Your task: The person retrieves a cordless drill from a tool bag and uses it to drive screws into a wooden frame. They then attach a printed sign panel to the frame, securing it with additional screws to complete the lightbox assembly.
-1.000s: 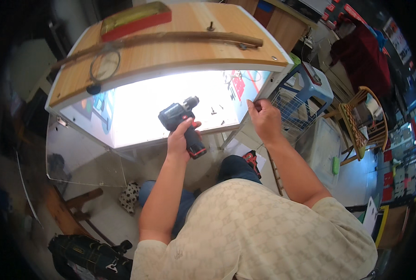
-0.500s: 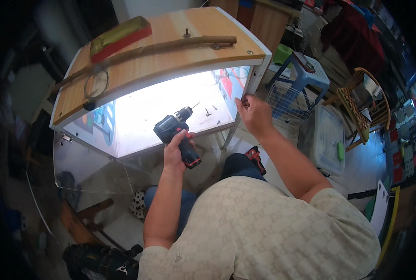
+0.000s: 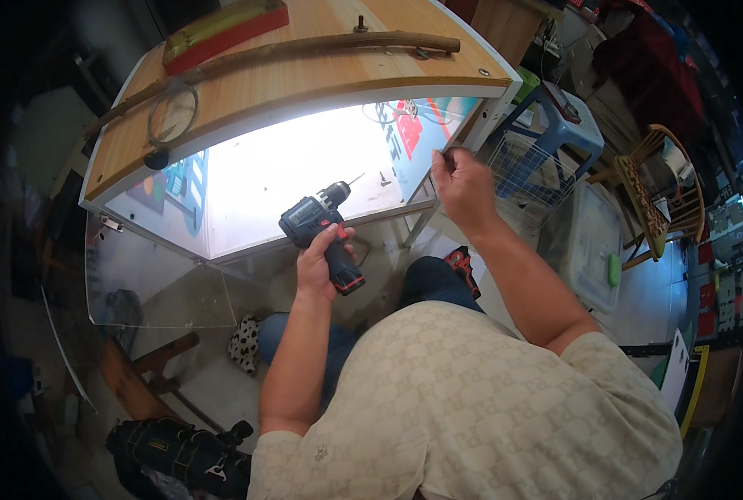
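My left hand (image 3: 317, 265) grips the handle of a black and red cordless drill (image 3: 303, 218). Its thin bit points up and to the right, in front of the bright interior of a wood-topped cabinet (image 3: 330, 67). At the cabinet's right front post, my right hand (image 3: 469, 193) is closed with thumb and fingers pressed together; what they pinch, if anything, is hidden. A small dark screw (image 3: 383, 179) lies on the white cabinet floor beyond the drill. Below the front edge hangs a clear panel (image 3: 150, 300), fixed by a small hinge (image 3: 111, 223) at the left.
On the cabinet top are a long wooden stick (image 3: 305, 52), a red and yellow box (image 3: 225, 35) and a wire loop (image 3: 172, 117). Rightward stand a blue stool (image 3: 576, 125), a wire basket (image 3: 528, 177), a plastic bin (image 3: 592, 246) and a wooden chair (image 3: 659, 192). A tool bag (image 3: 175, 450) sits lower left.
The view has shifted, so the cabinet sits higher in the picture. My left hand keeps hold of the drill, and my right hand stays closed by the right post.
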### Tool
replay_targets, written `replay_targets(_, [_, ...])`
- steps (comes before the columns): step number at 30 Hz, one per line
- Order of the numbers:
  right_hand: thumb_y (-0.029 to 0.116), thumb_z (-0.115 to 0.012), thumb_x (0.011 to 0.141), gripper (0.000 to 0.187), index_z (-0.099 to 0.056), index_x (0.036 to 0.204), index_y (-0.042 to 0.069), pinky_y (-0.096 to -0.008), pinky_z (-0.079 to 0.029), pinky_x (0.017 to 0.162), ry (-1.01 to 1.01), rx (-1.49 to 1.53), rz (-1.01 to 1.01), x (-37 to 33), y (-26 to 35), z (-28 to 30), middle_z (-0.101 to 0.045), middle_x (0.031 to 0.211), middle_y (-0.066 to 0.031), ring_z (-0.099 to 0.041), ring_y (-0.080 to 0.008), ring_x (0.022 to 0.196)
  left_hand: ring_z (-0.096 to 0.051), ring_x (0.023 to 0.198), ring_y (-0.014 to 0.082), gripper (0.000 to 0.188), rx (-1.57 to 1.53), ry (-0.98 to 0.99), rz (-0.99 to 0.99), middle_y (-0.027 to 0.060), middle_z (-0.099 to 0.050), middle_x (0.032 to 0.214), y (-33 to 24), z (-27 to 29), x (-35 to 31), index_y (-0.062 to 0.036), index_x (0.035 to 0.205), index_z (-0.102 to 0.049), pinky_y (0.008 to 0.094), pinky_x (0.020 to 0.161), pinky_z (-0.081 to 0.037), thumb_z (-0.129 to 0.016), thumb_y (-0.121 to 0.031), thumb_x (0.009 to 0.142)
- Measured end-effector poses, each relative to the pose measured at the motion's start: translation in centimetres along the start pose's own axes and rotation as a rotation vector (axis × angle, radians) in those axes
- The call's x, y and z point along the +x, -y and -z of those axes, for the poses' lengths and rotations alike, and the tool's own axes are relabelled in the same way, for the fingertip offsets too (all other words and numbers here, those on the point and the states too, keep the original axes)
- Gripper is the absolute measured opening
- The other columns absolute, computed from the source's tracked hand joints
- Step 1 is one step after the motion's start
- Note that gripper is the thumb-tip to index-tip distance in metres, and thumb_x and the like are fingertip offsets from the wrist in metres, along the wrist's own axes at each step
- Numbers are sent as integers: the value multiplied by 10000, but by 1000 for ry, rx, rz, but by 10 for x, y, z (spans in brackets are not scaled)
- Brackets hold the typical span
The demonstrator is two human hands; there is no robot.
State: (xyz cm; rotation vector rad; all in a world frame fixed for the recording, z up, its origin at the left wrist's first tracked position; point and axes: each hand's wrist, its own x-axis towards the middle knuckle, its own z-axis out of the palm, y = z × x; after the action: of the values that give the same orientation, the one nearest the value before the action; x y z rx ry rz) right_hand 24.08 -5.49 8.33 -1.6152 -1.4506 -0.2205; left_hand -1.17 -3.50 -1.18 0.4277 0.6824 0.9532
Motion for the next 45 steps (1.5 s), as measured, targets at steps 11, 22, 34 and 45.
replay_targets(11, [247, -613, 954, 386, -604, 689, -33, -375, -423, 516, 185, 196, -223, 12, 16, -17, -551, 552, -145, -559, -195, 509, -652, 686, 173, 261, -82, -62, -65, 134, -705, 955, -10, 9, -17, -25, 1106, -613, 335, 613, -556, -674, -196, 917])
replay_targets(22, [205, -611, 968, 249, -653, 947, -40, -324, -504, 635, 176, 775, -519, -63, 35, -30, -669, 802, -77, -600, -124, 684, -649, 694, 151, 264, -78, -57, -195, 113, -701, 962, -23, 25, -34, -33, 1122, -611, 321, 620, -561, -637, -221, 940])
replay_targets(34, [161, -606, 968, 156, -650, 962, 11, -333, -474, 603, 304, 249, -295, -125, 36, 102, -651, 752, -82, -615, -212, 641, -640, 703, 164, 289, -52, 9, -99, 118, -694, 973, -29, 8, -32, -29, 1145, -594, 325, 632, -552, -644, -225, 938])
replay_targets(45, [103, -632, 925, 321, -606, 1225, -10, -384, -488, 855, 277, 273, -299, -183, 34, 164, -642, 1128, -172, -626, -303, 1014, -647, 730, 154, 300, 96, 130, 80, 98, -687, 984, -5, -29, 13, -52, 1127, -610, 323, 649, -554, -646, -280, 935])
